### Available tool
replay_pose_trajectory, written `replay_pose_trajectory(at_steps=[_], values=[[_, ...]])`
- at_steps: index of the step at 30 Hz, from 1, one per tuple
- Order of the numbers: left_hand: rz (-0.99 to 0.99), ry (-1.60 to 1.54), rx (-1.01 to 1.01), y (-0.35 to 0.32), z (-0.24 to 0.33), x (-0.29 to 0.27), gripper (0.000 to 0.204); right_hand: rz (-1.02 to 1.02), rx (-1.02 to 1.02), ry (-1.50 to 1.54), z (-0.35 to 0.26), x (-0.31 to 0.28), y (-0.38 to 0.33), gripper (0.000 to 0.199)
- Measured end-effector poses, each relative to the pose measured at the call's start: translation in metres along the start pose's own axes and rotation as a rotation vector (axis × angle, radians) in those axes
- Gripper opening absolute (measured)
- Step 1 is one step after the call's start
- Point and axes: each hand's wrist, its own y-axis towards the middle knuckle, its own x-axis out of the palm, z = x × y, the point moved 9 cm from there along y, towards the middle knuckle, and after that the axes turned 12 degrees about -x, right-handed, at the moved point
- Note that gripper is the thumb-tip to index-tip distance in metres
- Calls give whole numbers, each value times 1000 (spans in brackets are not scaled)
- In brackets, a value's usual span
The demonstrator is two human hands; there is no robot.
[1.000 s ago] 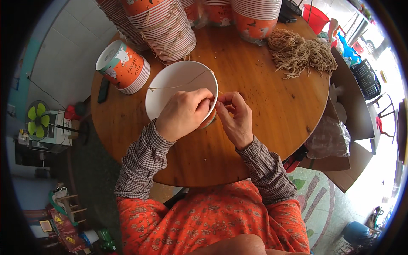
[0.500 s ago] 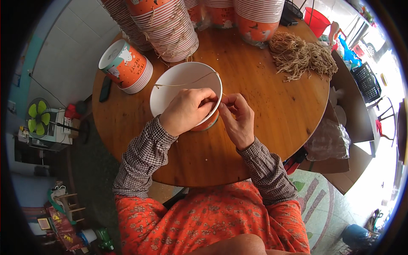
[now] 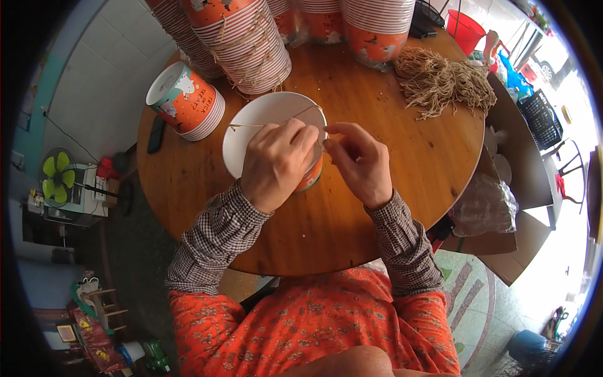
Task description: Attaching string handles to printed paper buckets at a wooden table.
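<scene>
A paper bucket [image 3: 242, 141] with a white inside and an orange printed outside stands tilted on the table in front of me. Beige twine [image 3: 244, 126] stretches across its mouth, knotted at the left rim and reaching the right rim. My left hand [image 3: 279, 162] is closed over the bucket's right part, fingers curled by the rim; whatever they grip is hidden. Just outside that rim, my right hand [image 3: 363, 162] pinches the twine's thin end between thumb and forefinger.
Stacked orange buckets [image 3: 248, 56] stand at the back, with a shorter upside-down stack [image 3: 188, 103] at the left beside a dark phone [image 3: 156, 133]. A twine bundle [image 3: 443, 81] lies at the right back of the round wooden table [image 3: 402, 169]. Cardboard boxes [image 3: 521, 157] stand beyond its right edge.
My left hand has risen from inside the bucket toward the rim, its knuckles turned upward. The right hand has shifted slightly right, its fingers more spread. The bucket has barely moved.
</scene>
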Motion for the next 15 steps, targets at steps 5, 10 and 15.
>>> replay_pose_trajectory(at_steps=[5,10,15], values=[[57,-147,-70,-2,0,-3,22,-75,-78,-68,-13,6,6,14],[-155,-539,-376,-12,-19,23,34,55,76,183,7,5,2,11],[-261,-455,-345,-10,-24,31,33,29,42,202,6,6,1,8]])
